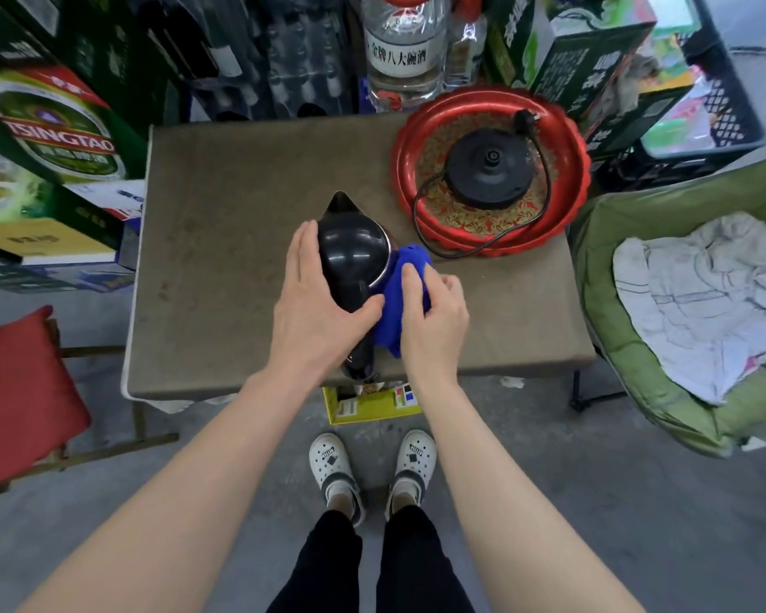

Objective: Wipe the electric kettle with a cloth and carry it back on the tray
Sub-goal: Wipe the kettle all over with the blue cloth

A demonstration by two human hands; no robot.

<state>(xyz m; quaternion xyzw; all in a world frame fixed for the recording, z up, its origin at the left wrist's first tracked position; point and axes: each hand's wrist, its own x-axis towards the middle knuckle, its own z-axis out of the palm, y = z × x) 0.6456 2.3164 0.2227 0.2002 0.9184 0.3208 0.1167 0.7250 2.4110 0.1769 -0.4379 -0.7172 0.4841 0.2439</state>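
A black electric kettle (352, 250) stands on the brown table (222, 241), spout pointing away from me. My left hand (315, 298) wraps around its left side and lid. My right hand (434, 311) presses a blue cloth (401, 298) against the kettle's right side. A red round tray (562, 139) sits at the table's back right. On it lies the black kettle base (487, 168) with its cord and plug (525, 117).
Green beer cartons (54, 126) stack at the left and back. A large clear bottle (401, 46) stands behind the table. A green chair with white fabric (699, 303) is at the right, a red stool (18, 391) at the left, a yellow box (372, 404) under the table.
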